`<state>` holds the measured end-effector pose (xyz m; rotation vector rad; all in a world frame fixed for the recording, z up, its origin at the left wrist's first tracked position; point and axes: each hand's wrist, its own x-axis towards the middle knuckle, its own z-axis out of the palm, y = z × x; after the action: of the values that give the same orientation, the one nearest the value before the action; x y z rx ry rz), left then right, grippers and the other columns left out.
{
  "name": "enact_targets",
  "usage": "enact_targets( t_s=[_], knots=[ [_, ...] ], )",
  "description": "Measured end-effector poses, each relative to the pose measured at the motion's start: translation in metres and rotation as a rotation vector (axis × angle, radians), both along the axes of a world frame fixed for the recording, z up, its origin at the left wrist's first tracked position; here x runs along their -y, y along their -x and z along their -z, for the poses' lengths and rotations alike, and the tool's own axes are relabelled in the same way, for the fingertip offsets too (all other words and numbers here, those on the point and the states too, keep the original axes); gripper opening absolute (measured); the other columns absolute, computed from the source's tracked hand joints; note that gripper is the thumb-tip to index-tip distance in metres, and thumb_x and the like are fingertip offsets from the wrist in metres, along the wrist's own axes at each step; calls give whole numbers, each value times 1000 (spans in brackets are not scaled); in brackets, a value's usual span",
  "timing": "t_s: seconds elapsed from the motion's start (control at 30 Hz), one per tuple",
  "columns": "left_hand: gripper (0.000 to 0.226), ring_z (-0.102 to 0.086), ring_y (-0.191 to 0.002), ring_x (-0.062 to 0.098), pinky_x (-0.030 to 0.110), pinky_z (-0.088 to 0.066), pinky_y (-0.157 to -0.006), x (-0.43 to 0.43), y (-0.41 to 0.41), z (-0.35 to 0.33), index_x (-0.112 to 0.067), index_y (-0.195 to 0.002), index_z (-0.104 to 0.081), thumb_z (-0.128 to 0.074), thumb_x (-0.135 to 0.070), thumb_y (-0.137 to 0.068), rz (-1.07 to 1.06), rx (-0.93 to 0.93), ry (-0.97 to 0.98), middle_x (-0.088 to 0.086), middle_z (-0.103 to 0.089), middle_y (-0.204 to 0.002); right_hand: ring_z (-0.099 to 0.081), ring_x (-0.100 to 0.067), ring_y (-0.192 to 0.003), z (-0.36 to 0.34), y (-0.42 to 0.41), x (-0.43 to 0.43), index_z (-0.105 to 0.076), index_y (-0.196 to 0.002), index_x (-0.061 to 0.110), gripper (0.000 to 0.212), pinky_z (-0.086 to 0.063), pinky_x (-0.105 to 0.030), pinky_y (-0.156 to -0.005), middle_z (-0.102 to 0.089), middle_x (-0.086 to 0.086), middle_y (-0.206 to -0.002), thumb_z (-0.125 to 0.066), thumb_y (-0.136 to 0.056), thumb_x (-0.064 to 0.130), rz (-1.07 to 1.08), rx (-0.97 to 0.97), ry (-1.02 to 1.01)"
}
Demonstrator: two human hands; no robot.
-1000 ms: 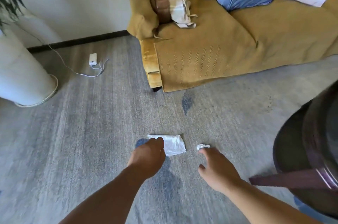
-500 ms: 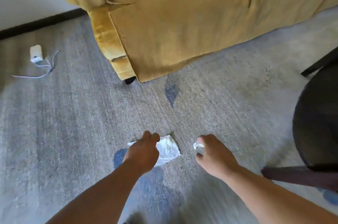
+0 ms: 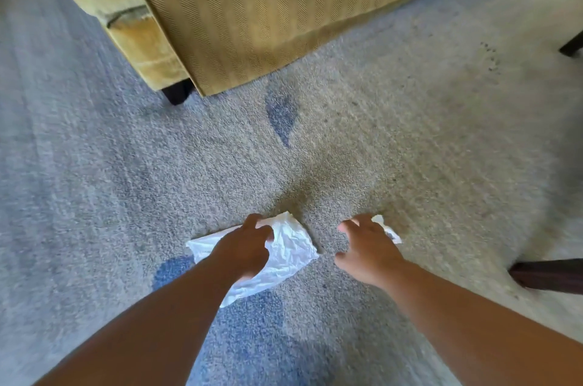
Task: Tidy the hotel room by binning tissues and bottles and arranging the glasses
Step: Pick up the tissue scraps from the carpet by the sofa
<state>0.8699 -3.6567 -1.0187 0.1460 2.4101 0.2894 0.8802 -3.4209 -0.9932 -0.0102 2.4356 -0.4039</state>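
Tissues, two crumpled white pieces, lie on the carpet (image 3: 410, 149) close to the person, at 6 o'clock in the view. The large tissue (image 3: 293, 256) sits partly under the left hand (image 3: 249, 247). The fingers of this hand curl down onto the tissue's upper edge, where the paper bunches, so a grip appears to be taken. The small tissue (image 3: 387, 230) lies at 3 o'clock from the large one, across a strip of carpet, and is mostly covered by the right hand (image 3: 370, 251). This hand is spread wide, with the fingers laid over the scrap and the thumb apart; no pinch is closed.

Handling: the paper is judged very light, soft and easily torn. Gather each piece from its middle and bunch it into the palm. A pinch at one corner may tear it or let it trail.

Further out: a dark chair leg (image 3: 549, 275) at 3 o'clock, a blue carpet patch (image 3: 282, 114) at 12 o'clock, then the sofa foot (image 3: 176, 94) and the yellow sofa (image 3: 252, 7) at 11 to 12 o'clock.
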Motion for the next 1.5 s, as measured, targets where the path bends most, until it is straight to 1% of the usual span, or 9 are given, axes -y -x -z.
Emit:
enact_targets(
  t_s=[0.13,0.33,0.53,0.67,0.87,1.07,1.2,1.33,1.5],
  knots=[
    [36,-59,-110,28,41,-47,-92,0,4,15,-26,-126,-51,-37,-16,-94,30,21,71,2,-20,-152,-24,-32,-136,16,2,-7,-37,-140,25,63,-37,-47,-105,-16,-7,-151,-62,-85,43,10,34,-75],
    [27,-60,-102,24,33,-47,-82,-7,13,12,-12,-110,-61,-41,-14,-92,-13,-39,-2,8,-61,-113,-2,-40,-143,30,10,-16,-36,-139,32,65,-29,-50,-110,4,-8,-157,-63,-82,49,37,119,-128],
    [24,-56,-87,19,29,-38,-69,-6,14,4,-26,-99,-49,-62,-41,-86,-45,-269,-224,-3,-60,-98,-36,-31,-131,32,14,-13,-43,-137,18,63,-40,-38,-101,-34,-7,-145,-61,-84,46,25,109,-110],
    [41,-57,-108,23,35,-48,-87,16,10,8,-30,-121,-54,-62,-46,-84,58,-176,74,2,-56,-118,-60,-16,-86,27,16,-7,-50,-119,3,49,-49,-23,-70,-59,-8,-109,-62,-86,38,31,62,-40],
    [29,-60,-97,25,36,-52,-79,31,-1,10,-16,-111,-61,-55,-21,-83,-39,-124,188,5,-49,-119,-50,-6,-63,19,18,6,-50,-106,3,35,-36,-14,-49,-52,-13,-112,-61,-88,30,-23,-10,34],
    [20,-51,-65,16,27,-31,-50,21,10,-3,-27,-87,-44,-41,-8,-86,-126,-133,-8,1,-59,-79,-60,-9,-68,4,20,12,-39,-134,-2,58,-46,-18,-54,-53,-11,-111,-61,-89,29,-13,-62,100],
    [24,-54,-79,15,27,-41,-63,6,27,-35,-28,-87,-60,-40,-15,-91,-36,-164,-21,-3,-63,-93,-59,-8,-60,-27,26,9,-42,-132,-4,56,-38,-15,-45,-53,-7,-97,-61,-90,28,18,-138,109],
    [11,-50,-79,7,24,-37,-62,-10,31,-94,-27,-85,-49,-55,-36,-84,-6,-145,-131,-9,-50,-90,-63,-13,-68,-93,24,6,-63,-104,4,31,-54,-21,-63,-62,-9,-100,-60,-91,32,31,-240,132],
    [23,-45,-69,8,22,-30,-55,-38,43,-215,-27,-75,-40,-49,-9,-87,16,-127,-172,-7,-45,-84,-58,-3,-67,-209,16,-1,-59,-81,17,13,-48,-16,-62,-58,6,-79,-63,-89,26,176,-347,207]
  ],
)
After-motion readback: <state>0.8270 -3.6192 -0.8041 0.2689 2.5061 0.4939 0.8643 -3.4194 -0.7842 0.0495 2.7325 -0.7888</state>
